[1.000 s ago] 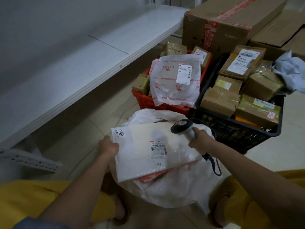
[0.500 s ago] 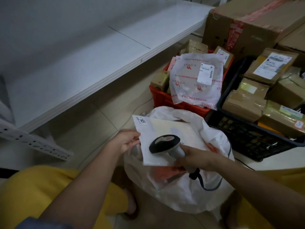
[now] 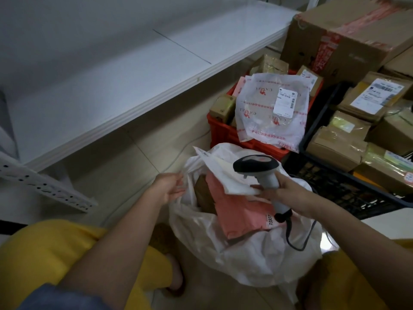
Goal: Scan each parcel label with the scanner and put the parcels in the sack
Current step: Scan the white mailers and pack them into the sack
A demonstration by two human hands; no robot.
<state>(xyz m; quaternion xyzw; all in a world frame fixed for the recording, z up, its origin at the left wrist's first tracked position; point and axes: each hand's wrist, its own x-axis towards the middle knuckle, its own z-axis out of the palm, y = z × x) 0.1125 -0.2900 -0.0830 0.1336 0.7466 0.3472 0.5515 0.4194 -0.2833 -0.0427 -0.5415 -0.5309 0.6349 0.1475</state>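
I read CAMEL on bag (image 3: 271,113) at 1 o'clock | right hand (image 3: 288,193) grips scanner (image 3: 261,173), pinches white parcel (image 3: 225,173) over sack (image 3: 245,249) | left hand (image 3: 169,186) holds sack rim | pink parcel (image 3: 237,213) tag partly hidden

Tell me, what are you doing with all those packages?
A person is scanning parcels and dropping them into a white sack on the floor. The right hand grips the scanner and also pinches a white parcel that is halfway into the sack, lying over a pink parcel already inside. The left hand holds the sack's edge to keep it open. More parcels wait in a red crate and a black crate behind.
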